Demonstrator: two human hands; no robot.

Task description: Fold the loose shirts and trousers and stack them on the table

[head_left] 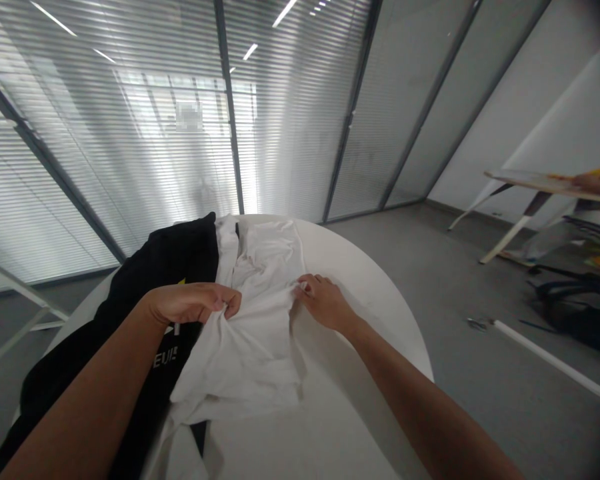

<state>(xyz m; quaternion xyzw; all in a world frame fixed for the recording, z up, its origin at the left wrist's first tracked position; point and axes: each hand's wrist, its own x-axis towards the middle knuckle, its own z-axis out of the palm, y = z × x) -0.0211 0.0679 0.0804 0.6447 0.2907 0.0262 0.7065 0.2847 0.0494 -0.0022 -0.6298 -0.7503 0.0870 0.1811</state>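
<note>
A crumpled white T-shirt [247, 347] lies on a round white table [343, 257], partly over a black garment [167, 267] with white and yellow print. My left hand [193, 303] pinches a fold of the white shirt near its left edge. Across the shirt, my right hand [323, 303] grips its right side between the fingertips. My left forearm hides part of the black garment, and the lower end of the white shirt hangs toward the table's near edge.
Another person's hand [594, 185] rests on a raised board [540, 183] at the right. A dark bag [570, 313] and a white rod [555, 360] lie on the grey floor. Glass partitions with blinds stand behind the table.
</note>
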